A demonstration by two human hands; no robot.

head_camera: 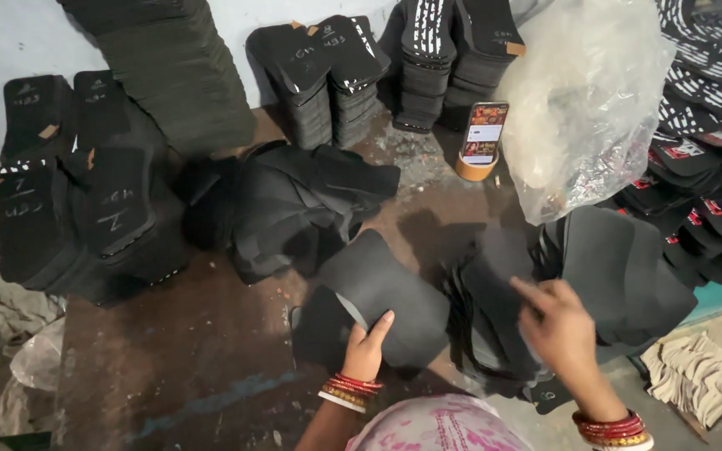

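Two hands work here: the left hand (367,347) grips a flat black foam shoe-sole piece (386,305), the right hand (560,324), fingers loosely apart, brushes the leaning pile of black foam pieces (620,276), which might slide off the brown desk (186,359).

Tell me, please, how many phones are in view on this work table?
1. The phone stands propped upright in a roll of tape at the back of the table, beside the clear plastic bag. Others may be hidden under the black pieces.

I see both hands bare, the left hand (367,351) and right hand (563,326) each wearing a stack of red and gold bangles at the wrist. Below them shows pink, white-patterned cloth (440,426) that I'm wearing.
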